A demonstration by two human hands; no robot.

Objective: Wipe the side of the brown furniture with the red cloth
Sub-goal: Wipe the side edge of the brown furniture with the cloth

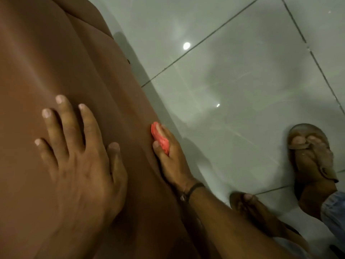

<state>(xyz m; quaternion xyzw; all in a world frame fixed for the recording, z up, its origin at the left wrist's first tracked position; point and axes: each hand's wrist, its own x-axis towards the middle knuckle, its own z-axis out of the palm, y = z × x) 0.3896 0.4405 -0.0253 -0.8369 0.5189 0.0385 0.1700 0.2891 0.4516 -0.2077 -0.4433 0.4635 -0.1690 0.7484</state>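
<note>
The brown furniture (56, 53) fills the left half of the head view, smooth and padded, with a seam near its top. My left hand (78, 161) lies flat on its upper surface, fingers spread, holding nothing. My right hand (171, 161) reaches down along the furniture's right side and grips the red cloth (161, 139), bunched small between thumb and fingers. The cloth is pressed against the side panel, close to the edge. A dark cord bracelet circles my right wrist.
Glossy pale tiled floor (242, 75) with dark grout lines spreads to the right. My two feet in brown sandals stand there, one foot (309, 161) at the right and the other foot (255, 208) lower, near my right forearm. Ceiling lights reflect on the tiles.
</note>
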